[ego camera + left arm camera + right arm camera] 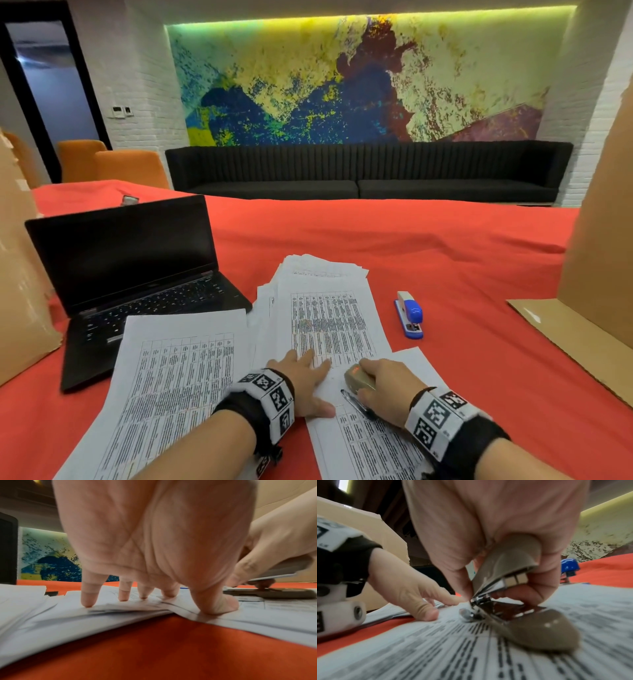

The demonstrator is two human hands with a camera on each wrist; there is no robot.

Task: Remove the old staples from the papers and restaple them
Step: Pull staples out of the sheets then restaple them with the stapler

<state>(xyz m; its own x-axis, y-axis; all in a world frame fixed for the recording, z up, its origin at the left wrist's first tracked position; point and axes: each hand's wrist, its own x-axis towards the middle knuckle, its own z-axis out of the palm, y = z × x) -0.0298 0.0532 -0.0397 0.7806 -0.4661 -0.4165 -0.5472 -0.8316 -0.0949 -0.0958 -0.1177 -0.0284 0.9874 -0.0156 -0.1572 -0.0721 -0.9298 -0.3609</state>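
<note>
My left hand lies flat with straight fingers, pressing down the overlapping printed sheets; in the left wrist view its fingertips and thumb bear on the paper. My right hand grips a taupe stapler that stands on the near sheet. In the right wrist view the stapler has its top arm raised above its base, and its metal nose meets the paper close to my left hand. A dark pen lies on that sheet under my right hand.
A blue stapler lies on the red cloth right of the paper stack. An open black laptop sits at the left, partly under a printed sheet. Cardboard stands at the right and left edges.
</note>
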